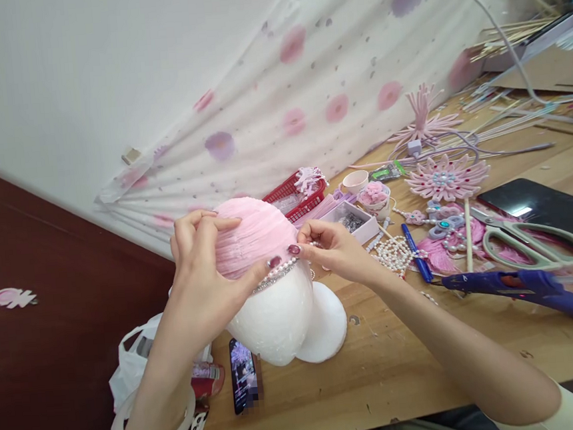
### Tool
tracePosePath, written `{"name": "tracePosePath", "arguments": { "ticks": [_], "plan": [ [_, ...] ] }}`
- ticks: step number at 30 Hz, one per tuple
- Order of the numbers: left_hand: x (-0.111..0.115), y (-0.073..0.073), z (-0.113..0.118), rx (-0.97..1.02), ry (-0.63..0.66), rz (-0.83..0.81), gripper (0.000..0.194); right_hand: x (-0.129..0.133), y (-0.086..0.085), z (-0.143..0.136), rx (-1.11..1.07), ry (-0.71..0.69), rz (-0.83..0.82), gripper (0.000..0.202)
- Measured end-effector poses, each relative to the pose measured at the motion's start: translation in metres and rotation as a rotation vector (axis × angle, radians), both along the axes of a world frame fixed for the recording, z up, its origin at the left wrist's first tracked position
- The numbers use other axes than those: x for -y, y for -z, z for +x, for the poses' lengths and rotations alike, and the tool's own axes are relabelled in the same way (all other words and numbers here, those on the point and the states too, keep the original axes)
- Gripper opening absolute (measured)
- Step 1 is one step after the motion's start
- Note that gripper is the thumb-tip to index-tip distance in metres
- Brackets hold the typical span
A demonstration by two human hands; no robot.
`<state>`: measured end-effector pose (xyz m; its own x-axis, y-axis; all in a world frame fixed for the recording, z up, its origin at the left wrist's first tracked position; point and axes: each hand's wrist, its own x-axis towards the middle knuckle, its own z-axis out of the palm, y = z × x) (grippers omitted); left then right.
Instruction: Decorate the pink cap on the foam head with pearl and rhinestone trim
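A white foam mannequin head (276, 323) lies tilted on the table with a pink pleated cap (255, 234) over its crown. Along the cap's lower edge runs a pearl and silver bead trim (277, 274). My left hand (205, 269) grips the cap from the left, fingers on top and thumb down at the trim. At the trim's right end, my right hand (332, 248) pinches the beads between thumb and index finger; some beads hang below, and the fingertips partly cover the rest.
A purple glue gun (518, 288), scissors (534, 240), blue marker (417, 252) and pearl strands (393, 256) lie to the right. Behind stand a red basket (292, 198) and a white box (355, 222). A phone (243, 374) lies in front, near a plastic bag (131, 362).
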<state>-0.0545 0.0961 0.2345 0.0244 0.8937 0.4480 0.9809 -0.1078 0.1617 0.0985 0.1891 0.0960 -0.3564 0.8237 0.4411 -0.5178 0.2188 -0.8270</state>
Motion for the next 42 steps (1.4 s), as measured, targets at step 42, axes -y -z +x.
{"name": "tracePosePath", "arguments": {
  "ticks": [42],
  "plan": [
    [-0.006,-0.002,-0.065,0.322,0.431,-0.008,0.046,0.002,0.007,-0.004,0.033,0.206,-0.062,0.057]
  ]
}}
